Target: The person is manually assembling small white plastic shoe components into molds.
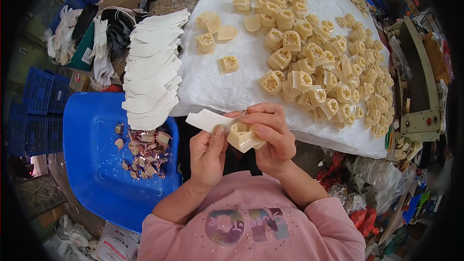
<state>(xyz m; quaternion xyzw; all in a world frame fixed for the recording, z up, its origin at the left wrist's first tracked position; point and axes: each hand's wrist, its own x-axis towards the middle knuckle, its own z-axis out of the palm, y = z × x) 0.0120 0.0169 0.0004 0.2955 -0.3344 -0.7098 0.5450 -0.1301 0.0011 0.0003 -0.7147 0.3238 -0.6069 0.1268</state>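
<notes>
My left hand (209, 151) and my right hand (272, 135) meet in front of my chest over a cream block-shaped part (243, 137) with round holes. The right hand grips the part from above and the right. The left hand pinches a flat white cut-out piece (209, 119) against the part's left side. Both hands sit just below the near edge of the white sheet (227, 87) on the table.
Many cream parts (319, 63) like it lie spread over the white sheet. A fanned stack of white flat pieces (152, 67) lies at its left edge. A blue plastic chair (92, 154) at my left holds small pinkish scraps (145, 154). Blue crates (41, 96) stand far left.
</notes>
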